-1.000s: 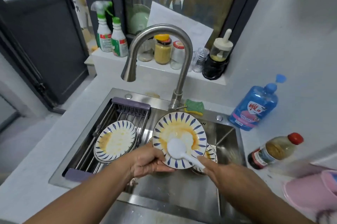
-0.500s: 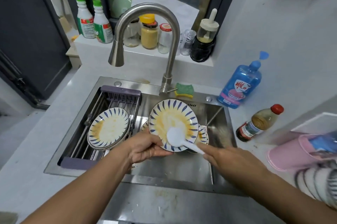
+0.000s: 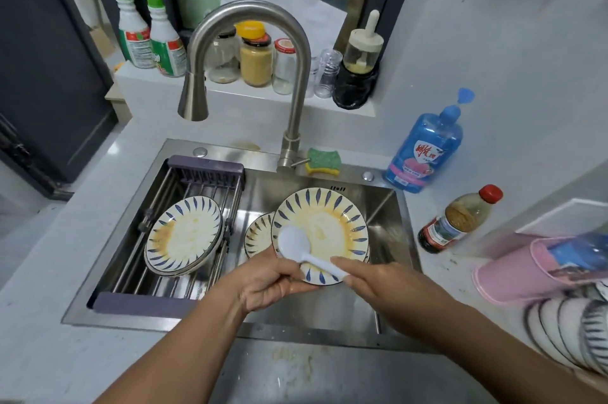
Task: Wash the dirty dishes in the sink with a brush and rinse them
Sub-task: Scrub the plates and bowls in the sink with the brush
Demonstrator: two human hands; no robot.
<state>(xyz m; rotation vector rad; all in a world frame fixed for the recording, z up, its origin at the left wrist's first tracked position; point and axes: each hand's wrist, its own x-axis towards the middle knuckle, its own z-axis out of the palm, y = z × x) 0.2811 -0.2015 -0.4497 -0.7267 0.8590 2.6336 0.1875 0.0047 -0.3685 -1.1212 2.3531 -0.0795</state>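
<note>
The left hand (image 3: 263, 281) curls round the near rim of a round ceramic plate (image 3: 332, 222), blue-dashed and smeared yellow, held tilted over the steel sink (image 3: 385, 206). The right hand (image 3: 371, 278) pinches the handle of a white plastic brush (image 3: 294, 243), whose head rests on the plate's face. A matching dirty plate (image 3: 184, 235) lies on the wire rack (image 3: 204, 173) at the sink's left.

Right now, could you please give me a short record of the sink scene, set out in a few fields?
left hand: grips the lower rim of the held plate
right hand: holds the white brush by its handle, head against the plate's face
held plate: tilted up over the sink, orange residue on it
drain rack: stained plate lies on it
basin: another plate behind the held one
faucet: no water visible
</note>
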